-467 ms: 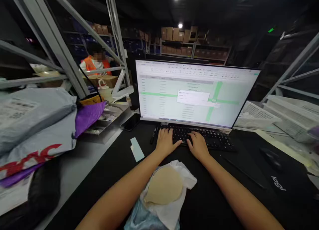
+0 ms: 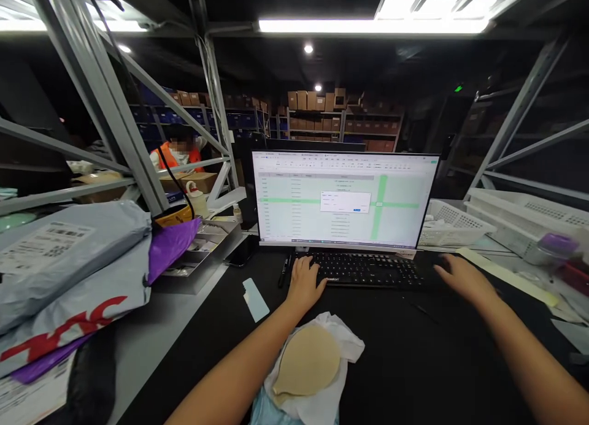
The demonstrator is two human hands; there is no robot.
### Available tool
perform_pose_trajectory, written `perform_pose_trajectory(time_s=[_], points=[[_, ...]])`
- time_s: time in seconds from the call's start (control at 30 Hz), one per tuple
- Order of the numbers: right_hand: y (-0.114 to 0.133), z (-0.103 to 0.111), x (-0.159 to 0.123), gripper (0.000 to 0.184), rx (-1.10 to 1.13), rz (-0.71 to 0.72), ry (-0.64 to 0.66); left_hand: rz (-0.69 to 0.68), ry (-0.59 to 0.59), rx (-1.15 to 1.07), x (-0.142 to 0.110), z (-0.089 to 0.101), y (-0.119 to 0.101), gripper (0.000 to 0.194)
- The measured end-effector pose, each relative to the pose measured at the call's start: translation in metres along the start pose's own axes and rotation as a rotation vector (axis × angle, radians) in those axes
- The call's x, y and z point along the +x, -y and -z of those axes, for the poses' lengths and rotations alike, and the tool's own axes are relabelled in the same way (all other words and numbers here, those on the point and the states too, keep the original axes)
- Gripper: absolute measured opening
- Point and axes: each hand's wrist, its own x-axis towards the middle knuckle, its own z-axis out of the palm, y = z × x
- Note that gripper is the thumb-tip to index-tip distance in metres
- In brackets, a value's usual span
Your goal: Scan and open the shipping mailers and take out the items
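My left hand [image 2: 304, 283] rests on the left end of a black keyboard [image 2: 363, 270], its fingers spread over the keys. Off the keyboard's right end, my right hand [image 2: 467, 279] is a little blurred above the black desk mat, thumb and fingers apart; no object shows in it. Behind the keyboard stands a lit monitor [image 2: 294, 222] with a spreadsheet and a small dialog box [image 2: 345, 202]. Below my left forearm lies a flat beige oval piece [image 2: 310, 359] on crumpled white wrapping [image 2: 352, 345] with light blue material under it.
Grey and white mailing bags [image 2: 73, 296] pile up at the left, beside a shallow tray [image 2: 209, 259]. A phone [image 2: 242, 251] and a pale blue card [image 2: 256, 301] lie nearby. White baskets [image 2: 453, 225] stand right. A person in an orange vest [image 2: 168, 158] is beyond the rack.
My right hand has left the keyboard and moved right over the desk mat. My left hand stays on the keys. The view has tilted up, showing the overhead lights.
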Motion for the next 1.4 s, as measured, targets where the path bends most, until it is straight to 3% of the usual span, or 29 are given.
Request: perform_pose_trajectory(time_s=[0.1,0.23,0.33,0.4,0.6,1.0,1.4], points=[[-0.077,-0.005,-0.026,0.073,-0.081,-0.152,-0.023,0.01,-0.012,-0.017,0.0,-0.001,0.001,0.024],[-0.16,-0.048,-0.048,0.082,-0.062,-0.217,-0.07,0.032,-0.005,-0.015,0.001,-0.003,0.004,0.023],[-0.2,-0.084,-0.045,0.087,-0.012,-0.156,-0.138,0.044,0.028,0.006,0.0,-0.003,0.006,0.028],[-0.213,-0.097,-0.039,0.086,-0.004,-0.122,-0.155,0.051,0.051,0.018,0.0,-0.003,0.007,0.029],[-0.209,-0.096,-0.031,0.074,-0.029,-0.083,-0.122,0.054,0.096,0.02,-0.002,-0.001,0.003,0.028],[-0.191,-0.086,-0.037,0.075,-0.055,-0.081,-0.135,0.044,0.089,0.018,-0.002,-0.001,0.001,0.025],[-0.194,-0.086,-0.038,0.072,-0.061,-0.077,-0.142,0.051,0.109,0.031,-0.003,0.005,-0.001,0.025]])
